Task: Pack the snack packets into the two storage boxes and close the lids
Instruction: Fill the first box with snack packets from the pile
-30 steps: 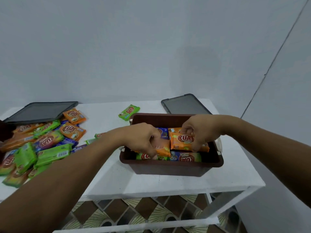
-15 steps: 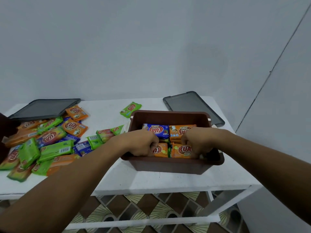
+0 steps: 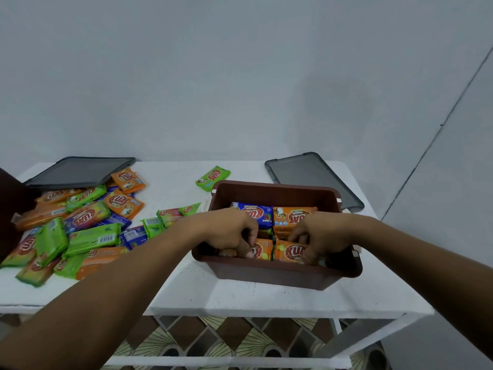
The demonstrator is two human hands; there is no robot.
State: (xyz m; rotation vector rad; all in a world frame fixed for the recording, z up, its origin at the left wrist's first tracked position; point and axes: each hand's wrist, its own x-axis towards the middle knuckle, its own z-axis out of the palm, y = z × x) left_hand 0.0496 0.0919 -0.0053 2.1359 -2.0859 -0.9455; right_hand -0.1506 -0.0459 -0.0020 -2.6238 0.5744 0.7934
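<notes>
1. The brown storage box [image 3: 277, 273] stands open, with a blue packet [image 3: 252, 212] at its far side.
2. The left hand [image 3: 226, 233], fingers curled, grips the near-left orange packet [image 3: 262, 251] inside the box.
3. The right hand [image 3: 324, 236] seems to pinch the near-right orange packet [image 3: 289, 252]; its fingertips are partly hidden.
4. Loose packets [image 3: 80, 225] are heaped left of the box; a grey lid [image 3: 306, 172] lies behind it.

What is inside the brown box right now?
Inside the brown box: a blue packet and a back orange packet; the left hand grips the front-left orange packet, the right hand the front-right orange packet. Lower layers and floor are covered.
</notes>
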